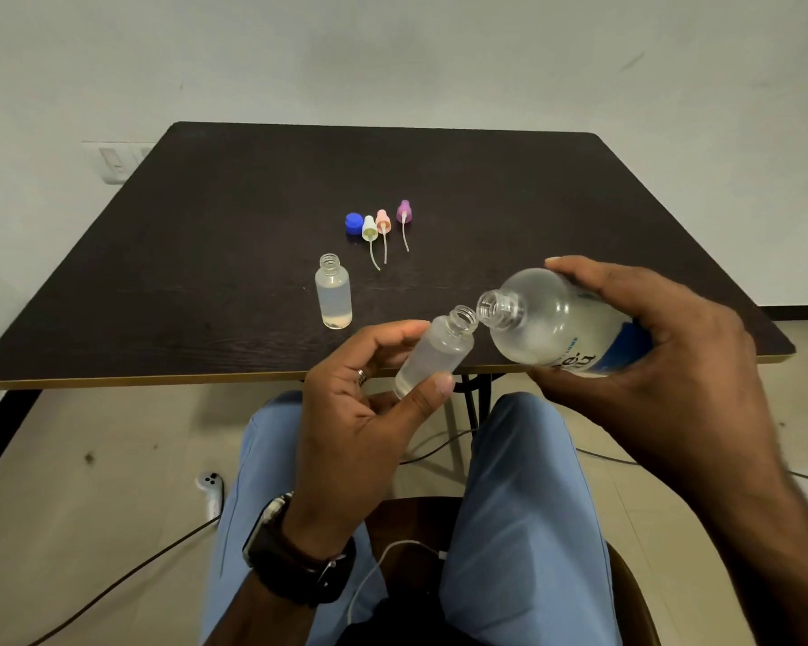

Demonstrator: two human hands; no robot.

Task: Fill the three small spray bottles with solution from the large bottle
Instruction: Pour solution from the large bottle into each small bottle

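Left hand grips a small spray bottle, uncapped, tilted with its mouth toward 1 o'clock, thumb and fingers pinching its lower body. Right hand wraps the large bottle, tipped on its side, neck pointing to 9 o'clock; its open mouth touches or sits just beside the small bottle's rim. A second small bottle stands upright on the table, at 10 o'clock from the left hand. Beyond it lie a blue cap and three spray heads: white, pink, purple.
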